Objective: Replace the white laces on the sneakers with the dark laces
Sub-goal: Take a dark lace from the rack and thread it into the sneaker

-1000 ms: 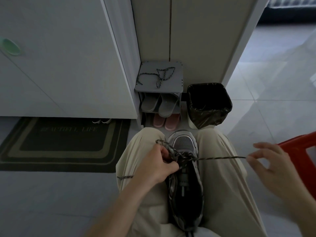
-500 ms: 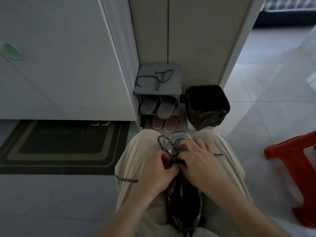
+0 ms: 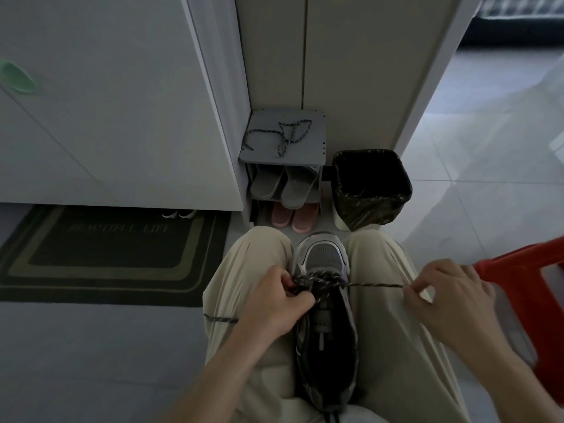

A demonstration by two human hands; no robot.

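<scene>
At the far left a dark doormat point(image 3: 100, 254) lies on the floor in front of a pale cabinet. The person sits in beige trousers point(image 3: 244, 264), and a short tail point(image 3: 219, 319) of the dark lace drapes over the outer side of the left thigh. Just beside it, the left hand point(image 3: 274, 303) is closed into a loose fist, its fingers curled round the dark lace at the left edge of the sneaker and touching the knot point(image 3: 317, 280). The sneaker point(image 3: 323, 315), grey and black, is wedged upright between the thighs with its toe pointing away from the person; the knot sits bunched across the shoe just behind the grey toe panel. Beyond the toe stands a small shoe rack point(image 3: 308, 154) with a second dark lace point(image 3: 280, 132) lying loose on its top, grey slippers point(image 3: 283, 186) on a shelf and pink slippers point(image 3: 293, 215) below, and a bin point(image 3: 370, 187) lined with a black bag just to its right. From the knot a single strand of dark lace point(image 3: 375, 285) runs taut and nearly level over the right thigh to the right hand point(image 3: 448, 291), which pinches it between thumb and forefinger while the other fingers stay bent and apart, holding nothing. A red stool point(image 3: 534, 300) is just beyond that hand.
</scene>
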